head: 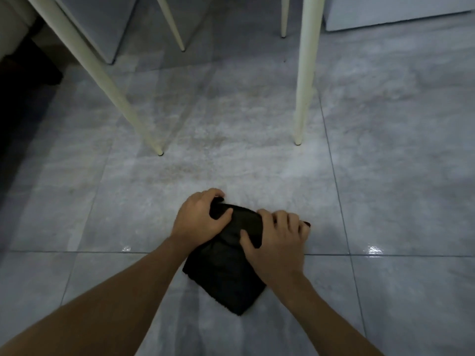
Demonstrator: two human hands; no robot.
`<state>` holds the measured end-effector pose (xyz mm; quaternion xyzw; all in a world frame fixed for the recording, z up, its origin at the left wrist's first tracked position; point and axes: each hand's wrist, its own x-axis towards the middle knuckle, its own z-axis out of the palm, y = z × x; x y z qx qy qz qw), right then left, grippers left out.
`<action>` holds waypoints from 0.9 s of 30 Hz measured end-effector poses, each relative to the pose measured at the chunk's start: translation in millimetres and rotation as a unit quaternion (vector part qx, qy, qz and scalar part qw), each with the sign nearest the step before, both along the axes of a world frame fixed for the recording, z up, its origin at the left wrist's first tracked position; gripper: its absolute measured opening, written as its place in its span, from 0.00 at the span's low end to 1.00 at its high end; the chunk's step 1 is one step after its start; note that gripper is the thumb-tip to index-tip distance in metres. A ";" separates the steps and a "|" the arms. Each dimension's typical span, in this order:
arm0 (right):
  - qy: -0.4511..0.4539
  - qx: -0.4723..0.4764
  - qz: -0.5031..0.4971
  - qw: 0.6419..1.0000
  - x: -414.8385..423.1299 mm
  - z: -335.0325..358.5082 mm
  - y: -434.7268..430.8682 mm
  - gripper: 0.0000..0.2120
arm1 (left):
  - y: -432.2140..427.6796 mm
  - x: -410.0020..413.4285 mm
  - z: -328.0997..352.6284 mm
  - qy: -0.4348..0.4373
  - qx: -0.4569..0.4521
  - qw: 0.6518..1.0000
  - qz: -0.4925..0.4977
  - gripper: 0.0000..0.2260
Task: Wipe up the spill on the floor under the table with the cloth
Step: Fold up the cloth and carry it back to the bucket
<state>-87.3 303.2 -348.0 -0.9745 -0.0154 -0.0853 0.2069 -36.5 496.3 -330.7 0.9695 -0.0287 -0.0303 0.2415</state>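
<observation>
A folded black cloth (pixel 226 273) lies flat on the grey tiled floor, in the lower middle of the head view. My left hand (pixel 200 219) grips its far left corner, with fingers curled over the edge. My right hand (pixel 277 242) presses on its far right side, the thumb on top of the fabric. A faint brownish smear (pixel 185 168) marks the tiles just beyond the cloth, between the two near table legs. Small wet glints (pixel 372 250) show on the floor at the right.
Cream table legs stand ahead: one slanted at the left (pixel 113 91), one upright at the right (pixel 305 73), and two thinner ones farther back (pixel 172 24). A grey cabinet (pixel 102 24) is at the back left, a white unit (pixel 390 9) at the back right.
</observation>
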 end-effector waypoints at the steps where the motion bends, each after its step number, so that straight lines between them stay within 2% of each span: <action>1: -0.024 0.002 0.003 1.000 -1.6 -4.3 -0.5 0.21 | -3.9 2.0 1.6 -0.009 0.012 0.999 -0.033 0.17; 5: -0.033 0.036 0.025 0.999 -2.4 -11.2 -11.6 0.17 | -26.6 3.0 8.8 -0.005 0.019 0.992 -0.123 0.17; 9: -0.046 0.068 -0.007 0.997 -5.7 -14.4 -40.8 0.19 | -49.7 5.8 16.4 0.071 -0.027 0.986 -0.149 0.24; 13: -0.027 0.073 -0.045 0.996 -6.2 -2.0 -71.4 0.19 | -90.7 10.0 20.5 0.097 -0.021 0.971 -0.217 0.20; 16: 0.007 0.108 -0.079 0.991 -6.8 14.0 -96.6 0.19 | -133.4 12.6 23.6 0.071 -0.046 0.961 -0.263 0.17; 20: 0.030 0.145 -0.185 0.971 -1.6 49.5 -145.9 0.18 | -197.2 26.3 46.4 0.020 -0.065 0.955 -0.288 0.13; 27: -0.067 0.160 -0.319 0.932 1.0 119.2 -231.4 0.15 | -320.9 53.7 109.5 -0.080 -0.070 0.927 -0.359 0.08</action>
